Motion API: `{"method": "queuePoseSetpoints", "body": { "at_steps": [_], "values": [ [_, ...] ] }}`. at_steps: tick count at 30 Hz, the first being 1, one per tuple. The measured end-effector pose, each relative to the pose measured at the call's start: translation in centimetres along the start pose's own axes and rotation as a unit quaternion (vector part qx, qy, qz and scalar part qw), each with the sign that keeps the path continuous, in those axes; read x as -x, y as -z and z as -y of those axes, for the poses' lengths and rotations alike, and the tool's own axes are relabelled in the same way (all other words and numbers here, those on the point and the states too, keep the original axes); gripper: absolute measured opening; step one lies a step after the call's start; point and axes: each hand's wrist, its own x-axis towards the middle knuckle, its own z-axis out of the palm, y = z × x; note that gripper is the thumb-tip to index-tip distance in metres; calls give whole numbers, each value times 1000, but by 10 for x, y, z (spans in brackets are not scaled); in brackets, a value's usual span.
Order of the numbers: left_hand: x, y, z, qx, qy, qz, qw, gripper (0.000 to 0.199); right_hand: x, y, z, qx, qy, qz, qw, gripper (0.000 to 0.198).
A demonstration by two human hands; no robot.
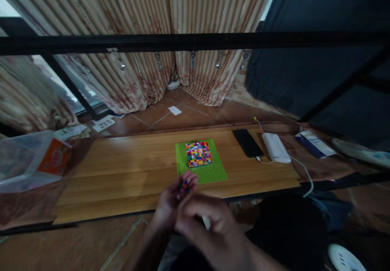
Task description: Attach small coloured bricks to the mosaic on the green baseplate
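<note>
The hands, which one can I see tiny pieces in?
The left hand: tiny pieces show in its upturned palm. The right hand, nearer the camera, is blurred and curled.

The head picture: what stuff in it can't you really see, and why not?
All in the head view:
Pieces in the left hand: too small and blurred to count.
Right hand: blurred, so I can't tell if its fingertips hold anything.
Mat: the part under the block is hidden by it.
Bin: cut off by the left edge; what's inside is blurry.
</note>
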Motion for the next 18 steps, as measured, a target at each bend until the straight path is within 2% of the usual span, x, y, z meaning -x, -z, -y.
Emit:
{"method": "queuePoseSetpoints", "body": {
  "at_steps": [3, 4, 8, 11, 15, 18],
  "values": [
    [2, -4, 1, 16, -16, 27, 999, 25, -7, 17, -27, 114, -47, -49, 991, 21],
    [2, -5, 3, 16, -14, 38, 999, 24, -8, 23, -37, 160, -33, -54, 985, 19],
    [1, -6, 12, 23, 11, 87, 996, 20, -12, 32, -61, 281, 37, -8, 959, 30],
    [0, -4, 14, 28, 14, 104, 994, 17, -14, 28, -66, 316, 52, 21, 947, 32],
    [0, -3, 15, 26, 23, 123, 992, 22, -16, 28, -72, 317, 41, 37, 947, 21],
    [-1, -3, 16, 33, 29, 103, 994, 22, -15, 30, -76, 310, 24, 42, 949, 17]
  ]
}}
